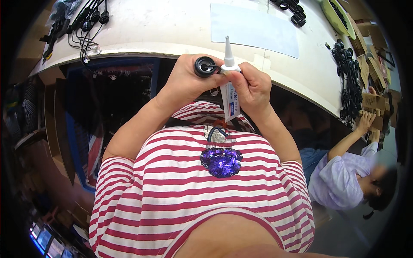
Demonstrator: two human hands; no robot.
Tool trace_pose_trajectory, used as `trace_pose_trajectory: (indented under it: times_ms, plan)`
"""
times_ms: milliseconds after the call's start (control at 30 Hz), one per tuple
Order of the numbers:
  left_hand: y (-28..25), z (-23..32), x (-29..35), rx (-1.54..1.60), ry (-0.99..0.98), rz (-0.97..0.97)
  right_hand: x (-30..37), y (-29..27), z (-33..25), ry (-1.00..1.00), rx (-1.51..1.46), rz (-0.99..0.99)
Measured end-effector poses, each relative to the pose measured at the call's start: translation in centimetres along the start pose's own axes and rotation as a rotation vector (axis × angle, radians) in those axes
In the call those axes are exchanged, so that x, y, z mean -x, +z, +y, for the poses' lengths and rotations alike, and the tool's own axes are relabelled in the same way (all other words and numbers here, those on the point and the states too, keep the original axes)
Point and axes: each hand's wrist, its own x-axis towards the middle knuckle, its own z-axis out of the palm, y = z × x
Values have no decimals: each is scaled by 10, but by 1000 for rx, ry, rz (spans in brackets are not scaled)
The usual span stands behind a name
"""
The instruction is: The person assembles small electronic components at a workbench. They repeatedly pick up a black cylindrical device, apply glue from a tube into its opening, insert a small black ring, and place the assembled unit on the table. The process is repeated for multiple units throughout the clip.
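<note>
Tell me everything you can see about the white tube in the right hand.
The white tube looks like soft plastic, with blue print on its body and a long tapered white nozzle pointing up and away. The right hand grips it near the shoulder, close to the black round part held by the left hand, above the table edge.

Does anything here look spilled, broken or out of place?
Nothing stands out. The left hand holds a small round black part, and the right hand holds a white tube with its nozzle pointing up beside it. Bundles of black cables lie on the white table, loosely heaped but nothing spilled.
</note>
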Motion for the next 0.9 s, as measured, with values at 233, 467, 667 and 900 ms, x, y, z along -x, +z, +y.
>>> trace_pose_trajectory:
  times_ms: [233, 467, 667, 900]
  plan:
    - [1, 2, -1, -84, 20, -8, 2, 0, 3, 1, -11, 1]
    - [1, 3, -8, -90, -55, -23, -6, -12, -1, 46, -48, -53]
    - [-9, 9, -9, -55, -91, -114, -18, -47, -16, 525, -674, -272]
    - [-20, 5, -13, -243, 86, -213, -16, -45, -17, 742, -1374, -509]
